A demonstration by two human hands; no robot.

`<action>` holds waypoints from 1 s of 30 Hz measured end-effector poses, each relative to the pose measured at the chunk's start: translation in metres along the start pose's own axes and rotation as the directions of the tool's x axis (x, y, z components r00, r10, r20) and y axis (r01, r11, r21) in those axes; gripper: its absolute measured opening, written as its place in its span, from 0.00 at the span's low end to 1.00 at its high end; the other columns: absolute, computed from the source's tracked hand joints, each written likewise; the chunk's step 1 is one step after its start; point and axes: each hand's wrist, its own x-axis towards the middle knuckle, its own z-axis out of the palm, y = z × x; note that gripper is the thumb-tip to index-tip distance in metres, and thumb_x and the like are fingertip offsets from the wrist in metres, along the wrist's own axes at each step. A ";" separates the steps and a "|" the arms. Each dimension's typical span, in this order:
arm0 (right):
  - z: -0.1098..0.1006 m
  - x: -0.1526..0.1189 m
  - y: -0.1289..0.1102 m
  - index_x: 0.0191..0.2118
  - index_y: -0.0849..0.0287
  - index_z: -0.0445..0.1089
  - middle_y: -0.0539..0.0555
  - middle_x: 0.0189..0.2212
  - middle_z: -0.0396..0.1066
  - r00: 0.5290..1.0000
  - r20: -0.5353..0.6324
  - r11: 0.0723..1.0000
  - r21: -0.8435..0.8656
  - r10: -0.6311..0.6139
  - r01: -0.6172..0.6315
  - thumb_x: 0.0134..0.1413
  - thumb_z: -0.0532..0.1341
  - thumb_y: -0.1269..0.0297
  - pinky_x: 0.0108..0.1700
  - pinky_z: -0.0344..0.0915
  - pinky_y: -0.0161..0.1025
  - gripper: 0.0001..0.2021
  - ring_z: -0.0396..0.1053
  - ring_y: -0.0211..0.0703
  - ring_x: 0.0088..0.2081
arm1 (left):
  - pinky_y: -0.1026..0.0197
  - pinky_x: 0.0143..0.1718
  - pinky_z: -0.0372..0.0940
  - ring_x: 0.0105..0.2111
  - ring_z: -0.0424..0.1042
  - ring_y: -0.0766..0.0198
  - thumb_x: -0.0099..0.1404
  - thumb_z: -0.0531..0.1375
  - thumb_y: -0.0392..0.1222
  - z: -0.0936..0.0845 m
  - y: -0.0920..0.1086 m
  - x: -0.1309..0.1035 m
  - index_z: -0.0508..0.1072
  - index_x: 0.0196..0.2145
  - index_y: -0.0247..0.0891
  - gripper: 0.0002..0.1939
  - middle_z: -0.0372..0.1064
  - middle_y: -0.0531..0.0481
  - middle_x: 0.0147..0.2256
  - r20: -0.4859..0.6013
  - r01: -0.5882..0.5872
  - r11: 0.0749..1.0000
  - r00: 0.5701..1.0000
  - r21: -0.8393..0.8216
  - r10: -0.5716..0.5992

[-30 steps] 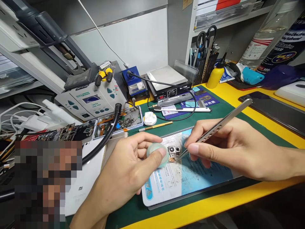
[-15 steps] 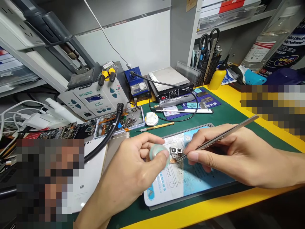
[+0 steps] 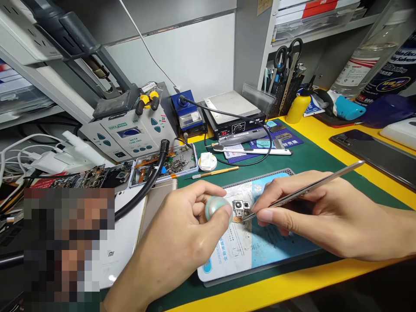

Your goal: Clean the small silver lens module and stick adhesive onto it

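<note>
Fingers and thumb of my left hand (image 3: 191,229) wrap round a pale green, pearly round object (image 3: 217,209). My right hand (image 3: 312,212) pinches metal tweezers (image 3: 321,184), whose tips point down-left at a coppery piece (image 3: 237,219). Just above that piece lies a small camera module (image 3: 239,205) with two square lenses, between my two hands. Both small parts rest on a white and blue printed pad (image 3: 227,264). Whether the tweezer tips touch the coppery piece, I cannot tell.
A gold pen-like tool (image 3: 219,172) and a white brush (image 3: 256,151) lie beyond the pad. A hot-air station (image 3: 130,136), its black hose (image 3: 152,177) and a tray of circuit parts (image 3: 185,162) stand left. A dark phone (image 3: 377,151) lies right.
The view has shifted slightly, and the dark phone at the right now shows. The tweezers lie at a slightly lower slant in my right hand. My left hand keeps its hold.
</note>
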 end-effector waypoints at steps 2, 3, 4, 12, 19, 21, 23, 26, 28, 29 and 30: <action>0.000 0.000 -0.001 0.37 0.59 0.77 0.52 0.27 0.74 1.000 -0.005 1.000 -0.010 -0.008 0.008 0.61 0.63 0.61 0.23 0.62 0.31 0.08 0.64 0.36 0.24 | 0.68 0.14 0.56 0.17 0.63 0.67 0.62 0.63 0.52 -0.001 -0.001 -0.003 0.71 0.48 0.40 0.20 0.70 0.52 0.23 -0.005 -0.015 1.000 1.000 0.025 0.015; 0.000 0.000 -0.002 0.37 0.59 0.77 0.53 0.27 0.74 1.000 -0.004 1.000 -0.011 -0.008 0.008 0.61 0.63 0.61 0.23 0.62 0.31 0.08 0.65 0.36 0.24 | 0.68 0.14 0.56 0.17 0.63 0.67 0.62 0.63 0.53 -0.002 -0.001 -0.004 0.71 0.48 0.40 0.20 0.68 0.53 0.23 -0.026 -0.036 0.997 0.999 0.070 0.038; 0.000 0.000 -0.002 0.37 0.59 0.77 0.53 0.27 0.74 1.000 -0.002 1.000 -0.011 -0.006 0.006 0.61 0.63 0.60 0.23 0.62 0.31 0.09 0.64 0.36 0.24 | 0.68 0.14 0.55 0.17 0.63 0.67 0.62 0.63 0.53 -0.002 -0.001 -0.005 0.72 0.47 0.40 0.19 0.66 0.54 0.22 -0.058 -0.068 0.988 0.995 0.138 0.076; 0.000 0.000 -0.002 0.36 0.58 0.78 0.54 0.28 0.76 1.000 -0.028 1.000 0.000 0.005 -0.005 0.59 0.65 0.60 0.23 0.63 0.32 0.08 0.67 0.39 0.24 | 0.60 0.28 0.65 0.27 0.68 0.64 0.63 0.60 0.41 -0.008 -0.003 -0.008 0.75 0.42 0.40 0.09 0.70 0.47 0.41 -0.127 -0.367 0.690 0.824 0.624 0.553; 0.001 0.000 0.000 0.36 0.58 0.77 0.54 0.27 0.75 0.999 -0.036 0.999 -0.031 -0.024 0.023 0.61 0.63 0.58 0.22 0.62 0.33 0.09 0.66 0.38 0.24 | 0.52 0.59 0.59 0.54 0.65 0.52 0.57 0.59 0.30 0.000 -0.008 -0.010 0.69 0.54 0.39 0.26 0.69 0.46 0.52 0.076 -0.571 0.550 0.732 0.610 0.677; 0.001 0.000 0.000 0.36 0.58 0.76 0.53 0.26 0.75 0.999 -0.031 0.999 -0.034 -0.024 0.022 0.61 0.63 0.59 0.21 0.61 0.32 0.09 0.65 0.37 0.23 | 0.51 0.58 0.59 0.54 0.65 0.52 0.57 0.59 0.30 0.003 -0.009 -0.010 0.68 0.56 0.39 0.27 0.70 0.46 0.52 0.109 -0.571 0.555 0.750 0.605 0.652; 0.000 0.000 0.000 0.36 0.58 0.77 0.52 0.27 0.75 0.999 -0.028 0.999 -0.033 -0.024 0.023 0.60 0.64 0.60 0.21 0.61 0.31 0.08 0.64 0.36 0.22 | 0.50 0.58 0.59 0.54 0.64 0.52 0.57 0.59 0.30 0.004 -0.010 -0.009 0.68 0.56 0.40 0.28 0.69 0.46 0.52 0.127 -0.561 0.559 0.766 0.610 0.630; 0.000 0.000 -0.001 0.38 0.58 0.77 0.51 0.27 0.75 0.999 -0.020 0.999 -0.009 -0.037 0.037 0.61 0.63 0.63 0.22 0.61 0.30 0.06 0.64 0.35 0.23 | 0.50 0.57 0.59 0.53 0.64 0.52 0.58 0.58 0.30 0.004 -0.011 -0.008 0.70 0.55 0.39 0.26 0.70 0.46 0.51 0.132 -0.561 0.554 0.766 0.616 0.629; 0.000 0.000 -0.001 0.38 0.59 0.77 0.51 0.27 0.75 0.999 -0.016 0.999 0.016 -0.043 0.044 0.61 0.64 0.64 0.22 0.62 0.29 0.05 0.66 0.34 0.23 | 0.51 0.57 0.60 0.53 0.64 0.53 0.57 0.58 0.29 0.005 -0.010 -0.008 0.72 0.52 0.37 0.24 0.71 0.45 0.50 0.144 -0.577 0.542 0.754 0.611 0.641; 0.000 0.000 -0.001 0.38 0.59 0.77 0.50 0.27 0.75 0.999 -0.015 0.999 0.026 -0.047 0.047 0.61 0.64 0.65 0.23 0.62 0.29 0.05 0.66 0.34 0.23 | 0.51 0.57 0.60 0.53 0.65 0.53 0.57 0.57 0.29 0.005 -0.010 -0.008 0.73 0.51 0.36 0.23 0.71 0.45 0.50 0.148 -0.586 0.536 0.747 0.608 0.648; 0.000 0.000 -0.001 0.38 0.59 0.77 0.50 0.27 0.75 0.999 -0.015 0.999 0.030 -0.042 0.042 0.61 0.64 0.65 0.23 0.63 0.29 0.05 0.67 0.34 0.23 | 0.50 0.57 0.60 0.52 0.65 0.52 0.56 0.57 0.28 0.006 -0.010 -0.008 0.73 0.50 0.36 0.23 0.71 0.44 0.50 0.150 -0.593 0.533 0.741 0.603 0.655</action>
